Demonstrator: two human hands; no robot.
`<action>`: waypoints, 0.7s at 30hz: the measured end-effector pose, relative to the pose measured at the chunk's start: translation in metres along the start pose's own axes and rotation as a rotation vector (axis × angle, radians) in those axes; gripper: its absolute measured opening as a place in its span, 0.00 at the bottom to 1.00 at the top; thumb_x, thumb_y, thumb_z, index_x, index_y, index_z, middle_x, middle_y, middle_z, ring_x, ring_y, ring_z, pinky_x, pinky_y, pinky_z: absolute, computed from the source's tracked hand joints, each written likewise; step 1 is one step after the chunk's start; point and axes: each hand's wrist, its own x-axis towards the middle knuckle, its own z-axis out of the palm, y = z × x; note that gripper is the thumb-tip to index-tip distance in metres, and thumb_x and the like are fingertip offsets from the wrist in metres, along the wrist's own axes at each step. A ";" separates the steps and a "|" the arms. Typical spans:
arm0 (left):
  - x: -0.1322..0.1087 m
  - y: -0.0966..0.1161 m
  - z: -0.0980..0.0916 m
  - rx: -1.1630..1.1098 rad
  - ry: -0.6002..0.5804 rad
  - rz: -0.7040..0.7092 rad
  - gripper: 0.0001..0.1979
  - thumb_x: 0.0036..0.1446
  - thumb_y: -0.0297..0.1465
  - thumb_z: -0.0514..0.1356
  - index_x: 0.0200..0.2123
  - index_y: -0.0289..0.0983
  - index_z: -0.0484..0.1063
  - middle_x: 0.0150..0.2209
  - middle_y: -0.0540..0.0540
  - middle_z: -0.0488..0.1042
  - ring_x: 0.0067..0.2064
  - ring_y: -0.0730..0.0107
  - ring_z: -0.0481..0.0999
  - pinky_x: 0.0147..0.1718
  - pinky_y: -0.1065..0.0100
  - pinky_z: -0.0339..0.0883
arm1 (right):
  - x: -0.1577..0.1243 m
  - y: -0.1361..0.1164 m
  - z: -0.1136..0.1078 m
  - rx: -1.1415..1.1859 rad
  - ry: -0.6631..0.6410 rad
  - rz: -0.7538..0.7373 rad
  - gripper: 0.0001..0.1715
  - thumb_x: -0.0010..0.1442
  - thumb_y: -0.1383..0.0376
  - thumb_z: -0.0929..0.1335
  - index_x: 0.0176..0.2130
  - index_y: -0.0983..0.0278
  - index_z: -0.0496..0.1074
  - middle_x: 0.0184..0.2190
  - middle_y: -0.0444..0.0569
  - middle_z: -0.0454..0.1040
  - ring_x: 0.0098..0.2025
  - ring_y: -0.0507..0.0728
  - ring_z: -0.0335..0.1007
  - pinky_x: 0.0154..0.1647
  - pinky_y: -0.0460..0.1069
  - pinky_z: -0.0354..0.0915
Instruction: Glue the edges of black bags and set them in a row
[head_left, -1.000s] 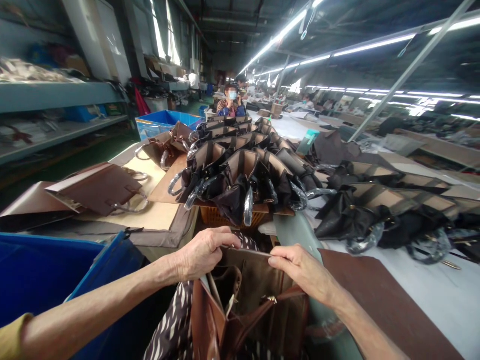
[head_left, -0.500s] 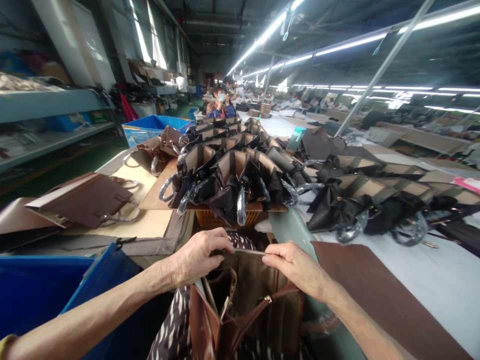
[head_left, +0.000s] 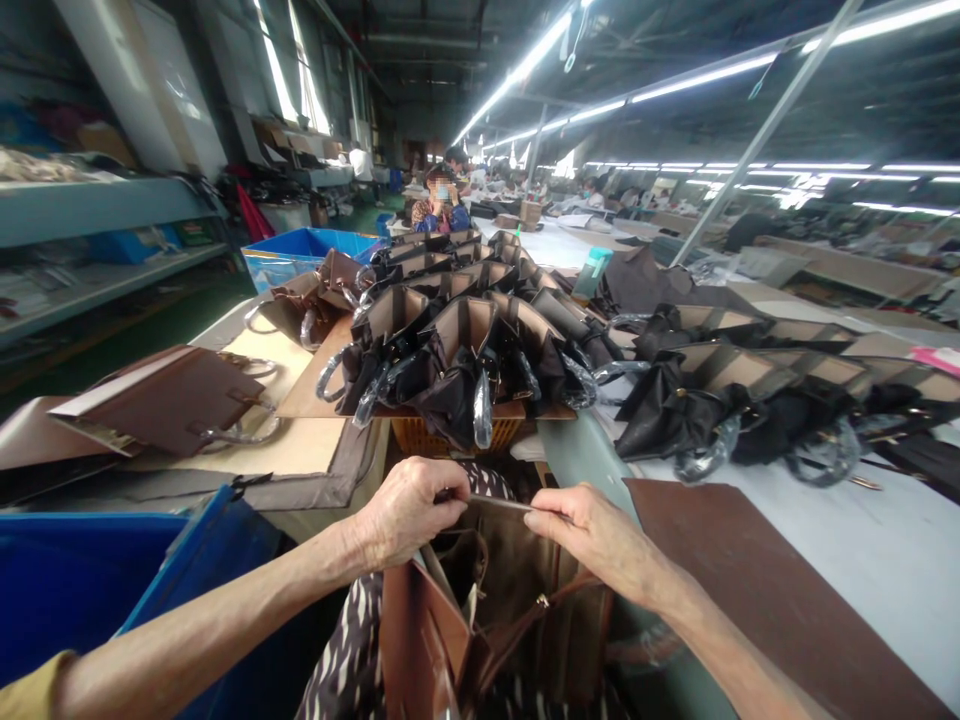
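A brown handbag (head_left: 429, 625) lies open on my lap, its tan lining and inner pocket showing. My left hand (head_left: 420, 510) pinches the far top edge of the bag, fingers curled over it. Gripping the same edge a short way to the right is my right hand (head_left: 581, 525), thumb and fingers pressed together. Between the two hands the rim runs nearly straight. Across the bag's opening slants a brown strap (head_left: 517, 625) with a small metal fitting. The lower part of the bag is in shadow.
Several black handbags (head_left: 457, 340) with wrapped handles stand ahead, more at right. Brown handbags (head_left: 172, 395) lie on the left table. A blue bin (head_left: 142, 580) is at lower left, a brown sheet (head_left: 750, 580) at right. A person (head_left: 441, 205) sits at the back.
My left hand has shifted slightly, its fingers curling more over the rim. The near side of the bag has moved a little to the right. My right hand stays nearly in place.
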 end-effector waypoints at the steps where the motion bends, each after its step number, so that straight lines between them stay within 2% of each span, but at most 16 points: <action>1: 0.000 0.001 0.001 0.005 0.003 -0.021 0.06 0.47 0.23 0.55 0.24 0.36 0.70 0.23 0.54 0.68 0.28 0.76 0.66 0.30 0.75 0.55 | -0.001 -0.002 0.000 -0.051 0.001 0.005 0.19 0.62 0.60 0.61 0.21 0.63 0.58 0.17 0.37 0.56 0.23 0.49 0.56 0.26 0.45 0.48; 7: 0.002 0.006 0.002 0.022 -0.009 -0.075 0.05 0.46 0.24 0.54 0.23 0.36 0.69 0.22 0.54 0.67 0.27 0.76 0.65 0.29 0.75 0.55 | -0.003 -0.022 0.007 -0.481 0.050 0.021 0.07 0.60 0.67 0.64 0.30 0.61 0.69 0.25 0.46 0.73 0.30 0.58 0.68 0.30 0.49 0.52; 15: -0.001 0.008 0.002 -0.003 -0.019 -0.062 0.05 0.45 0.23 0.53 0.23 0.36 0.68 0.23 0.54 0.67 0.27 0.75 0.65 0.28 0.75 0.54 | 0.012 -0.030 0.021 -0.298 0.138 -0.021 0.08 0.61 0.64 0.64 0.39 0.58 0.73 0.32 0.46 0.77 0.36 0.57 0.72 0.32 0.47 0.56; 21: 0.000 0.006 0.005 0.007 0.012 -0.086 0.05 0.45 0.24 0.53 0.23 0.36 0.68 0.21 0.54 0.66 0.26 0.76 0.64 0.28 0.75 0.54 | 0.014 -0.028 0.022 -0.318 0.124 -0.046 0.12 0.63 0.66 0.62 0.32 0.62 0.73 0.29 0.47 0.77 0.34 0.56 0.72 0.32 0.47 0.55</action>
